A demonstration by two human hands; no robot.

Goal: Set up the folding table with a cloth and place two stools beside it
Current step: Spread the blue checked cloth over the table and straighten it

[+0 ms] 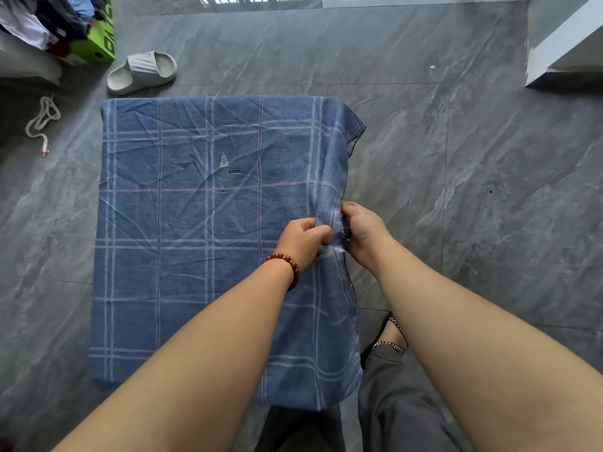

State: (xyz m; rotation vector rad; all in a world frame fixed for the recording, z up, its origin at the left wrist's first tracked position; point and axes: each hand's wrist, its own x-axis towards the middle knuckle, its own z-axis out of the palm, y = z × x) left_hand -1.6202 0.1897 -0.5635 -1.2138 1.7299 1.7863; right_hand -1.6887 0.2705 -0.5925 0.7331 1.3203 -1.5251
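Blue checked cloth [195,207], spread over the worktop at frame centre; left hand [305,239] and right hand [363,230] both pinch its right hem, fingers curled; risk: a hard tug may drag it askew, uncovering the left edge.

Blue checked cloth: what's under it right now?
Only a flat, square-cornered shape shows through the blue checked cloth; the table itself is fully covered, legs included. The left hand and right hand pinch its right edge, which hangs over grey floor.

A gray slipper [142,72] and a white rope [42,120] lie on the floor [456,190], near a green box [103,44] in its far left corner.
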